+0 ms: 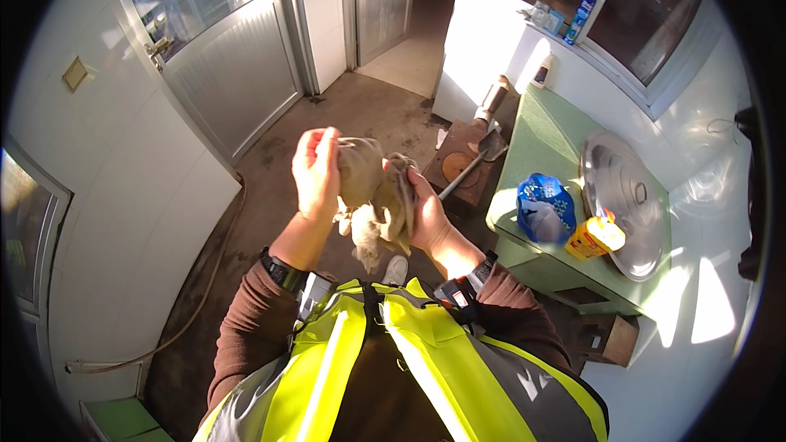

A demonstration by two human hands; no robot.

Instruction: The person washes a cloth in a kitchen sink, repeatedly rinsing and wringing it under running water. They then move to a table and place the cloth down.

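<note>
Both my hands hold a crumpled beige-grey cloth up in front of my chest, over the floor. My left hand pinches its upper left edge between thumb and fingers. At the other side my right hand grips the bunched cloth, its thumb on top and most of its fingers hidden behind the folds. Loose ends dangle between the two hands. The cloth may be a pair of work gloves, but its folds do not settle that.
On the right, a green counter carries a blue patterned container, a yellow packet and a large round metal lid. Beyond my right hand stands a rusty stove with a shovel on it. A hose runs along the left wall.
</note>
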